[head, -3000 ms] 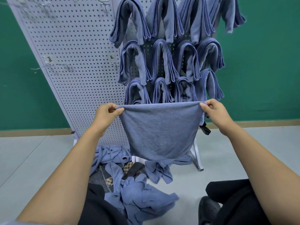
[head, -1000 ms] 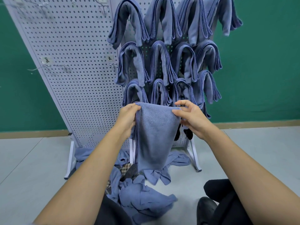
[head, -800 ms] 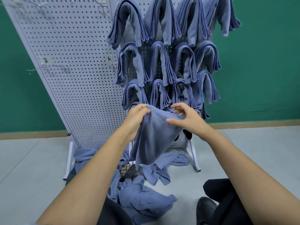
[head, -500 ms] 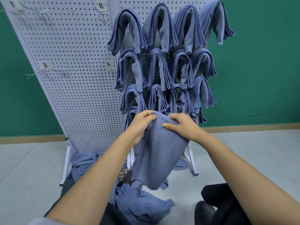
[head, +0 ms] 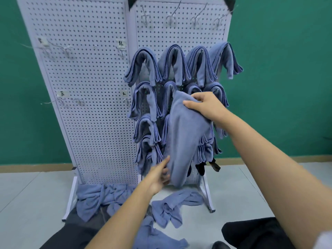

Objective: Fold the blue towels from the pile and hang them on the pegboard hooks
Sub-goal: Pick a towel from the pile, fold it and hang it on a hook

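Observation:
A folded blue towel (head: 183, 133) hangs long and narrow in front of the white pegboard (head: 93, 105). My right hand (head: 206, 105) grips its top end, level with the second row of hung towels. My left hand (head: 159, 174) reaches to its bottom end and touches the lower left edge with loosely extended fingers. Several folded blue towels (head: 173, 65) hang in rows on the right panel's hooks. A pile of loose blue towels (head: 167, 209) lies on the floor at the board's foot.
Bare hooks (head: 172, 17) line the top of the right panel, and a few more hooks (head: 66, 50) with small labels sit on the left panel. The board stands on white metal feet (head: 208, 198) against a green wall. My dark-trousered knees are at the bottom.
The towel went from spread wide to folded narrow. My right hand lifted its top end up toward the board, and my left hand let go of the top and dropped to the bottom end.

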